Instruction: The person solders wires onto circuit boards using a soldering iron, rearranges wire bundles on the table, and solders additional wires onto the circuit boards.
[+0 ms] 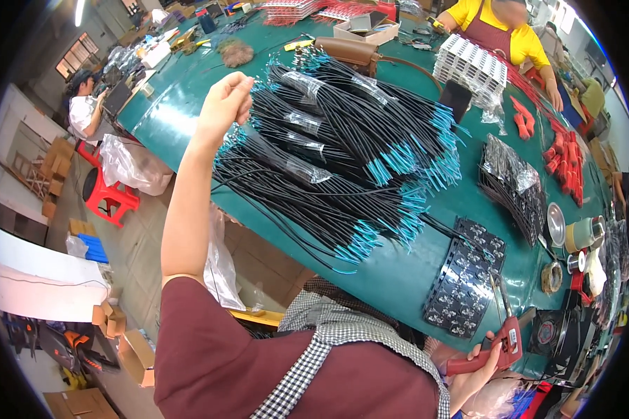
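Observation:
My left hand [228,105] is raised over the far left of the bench, fingers curled closed by the tips of the black cables. Whatever it may grip is hidden. Bundles of black cables with blue ends [328,126] lie below and right of it, several wrapped in clear film. Low on the right, my right hand [483,363] is closed round the handle of a red soldering gun [512,342]. The gun's thin tip points up beside a black panel of small circuit boards [461,286], which lies flat near the bench's front edge. One black cable reaches onto this panel.
A green bench [175,133] carries a wrapped black stack [514,181], red parts [566,160], a wire spool [575,262] and white stacked trays [470,68]. A person in yellow [531,49] works across; another [84,105] sits left. A red stool [115,199] stands beside the bench.

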`<action>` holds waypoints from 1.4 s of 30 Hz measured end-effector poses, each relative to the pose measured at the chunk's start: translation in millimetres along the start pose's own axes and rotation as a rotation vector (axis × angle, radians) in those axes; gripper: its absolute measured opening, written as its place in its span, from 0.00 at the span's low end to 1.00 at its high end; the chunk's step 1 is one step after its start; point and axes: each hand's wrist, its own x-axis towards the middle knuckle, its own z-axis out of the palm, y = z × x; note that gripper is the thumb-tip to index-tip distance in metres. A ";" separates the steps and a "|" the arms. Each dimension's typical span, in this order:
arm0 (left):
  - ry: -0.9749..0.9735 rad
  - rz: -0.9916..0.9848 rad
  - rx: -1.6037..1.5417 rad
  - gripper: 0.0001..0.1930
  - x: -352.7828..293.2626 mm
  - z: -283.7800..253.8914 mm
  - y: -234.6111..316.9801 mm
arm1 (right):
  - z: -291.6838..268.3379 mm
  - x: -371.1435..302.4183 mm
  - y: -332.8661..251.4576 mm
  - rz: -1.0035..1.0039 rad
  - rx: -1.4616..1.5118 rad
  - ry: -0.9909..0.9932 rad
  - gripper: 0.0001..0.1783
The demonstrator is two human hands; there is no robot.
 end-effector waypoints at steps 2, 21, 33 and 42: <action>-0.130 0.124 0.356 0.12 -6.7 15.6 9.7 | 0.7 -2.4 -0.7 -0.002 -0.010 -0.006 0.21; -0.574 0.380 0.443 0.07 -78.1 87.5 -74.4 | 1.2 -3.5 4.7 -0.006 -0.040 -0.007 0.23; -0.330 0.351 1.628 0.29 -78.6 46.5 -49.4 | 14.5 -6.6 -2.2 -0.015 -0.072 0.023 0.22; -0.303 0.116 0.883 0.10 -28.8 31.2 -14.2 | 4.5 -3.0 3.6 -0.038 -0.035 -0.028 0.21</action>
